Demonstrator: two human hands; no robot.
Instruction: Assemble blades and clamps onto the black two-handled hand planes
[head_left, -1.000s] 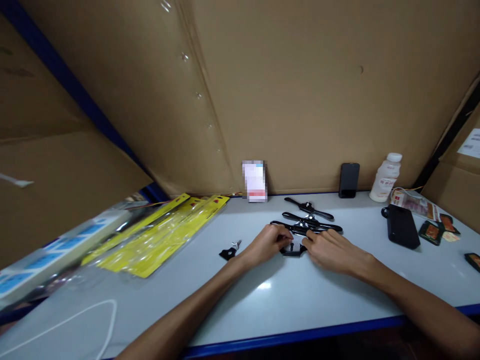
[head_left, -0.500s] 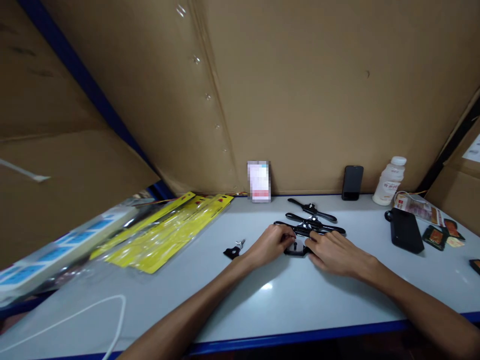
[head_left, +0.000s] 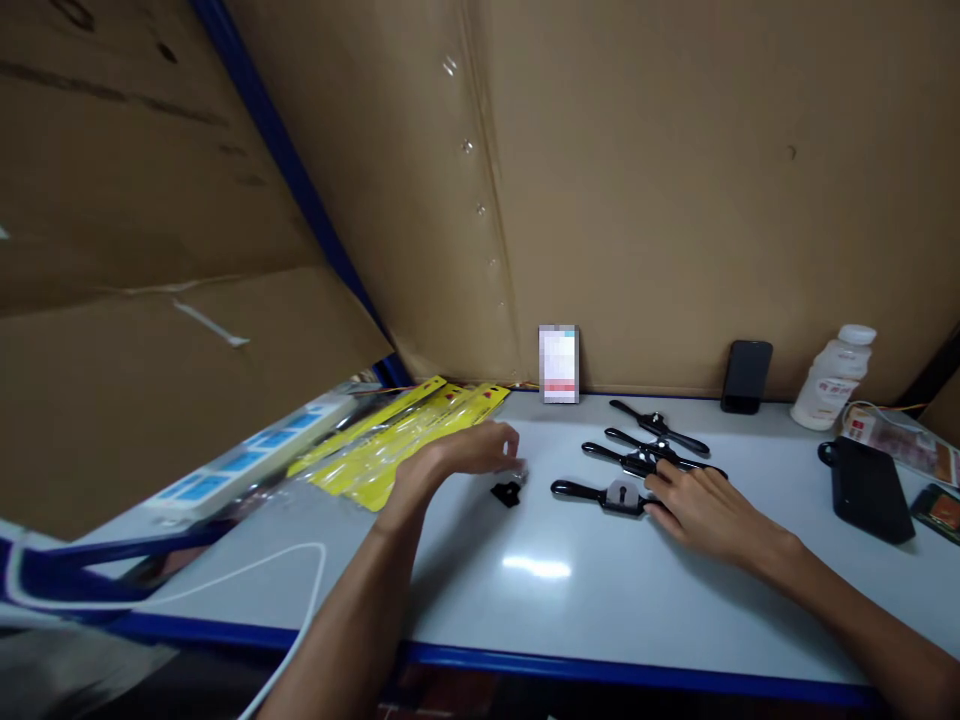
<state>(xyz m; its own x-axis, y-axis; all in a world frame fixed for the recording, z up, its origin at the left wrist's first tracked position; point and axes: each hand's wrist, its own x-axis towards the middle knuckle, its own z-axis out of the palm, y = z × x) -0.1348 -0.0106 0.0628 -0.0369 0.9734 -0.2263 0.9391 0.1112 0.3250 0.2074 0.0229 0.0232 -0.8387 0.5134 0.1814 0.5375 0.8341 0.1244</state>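
Note:
My left hand [head_left: 457,457] hovers over the pale table [head_left: 570,610], fingers curled loosely, just left of a small black clip with a silver screw [head_left: 508,491]. It holds nothing that I can see. My right hand [head_left: 694,500] lies on the right handle of a black two-handled tool [head_left: 609,494] that rests flat on the table. Two more black tools of the same kind [head_left: 646,447] lie just behind it.
Yellow packaging sleeves [head_left: 405,437] lie at the left, next to a white power strip [head_left: 247,465] and a white cable [head_left: 225,570]. A card [head_left: 559,363], a phone [head_left: 745,376] and a white bottle [head_left: 832,378] stand against the cardboard wall. A black case [head_left: 866,488] sits right.
My left hand has left the black tool and moved left toward the small clip. My right hand stays on the tool. The camera has swung left.

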